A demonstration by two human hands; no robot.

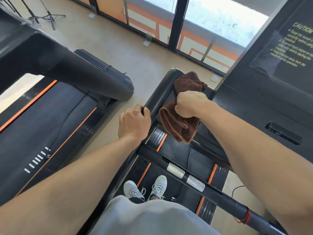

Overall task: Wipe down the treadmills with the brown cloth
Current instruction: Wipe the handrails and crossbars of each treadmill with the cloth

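Note:
I stand on a black treadmill with orange trim, its belt [176,155] below me. My right hand [191,104] grips the brown cloth [177,126], which drapes over the left handrail [160,95] near the console; one part of the cloth lies on the rail beyond the fist, the rest hangs below it. My left hand [133,122] curls around the near end of the same handrail. The dark console [271,68] with a caution label rises at the right.
A second treadmill [50,119] stands to the left, its thick arm [81,78] reaching across. A crossbar with silver sensor pads [184,177] runs in front of my waist. Beige floor lies between the machines; windows and tripod legs [49,16] stand beyond.

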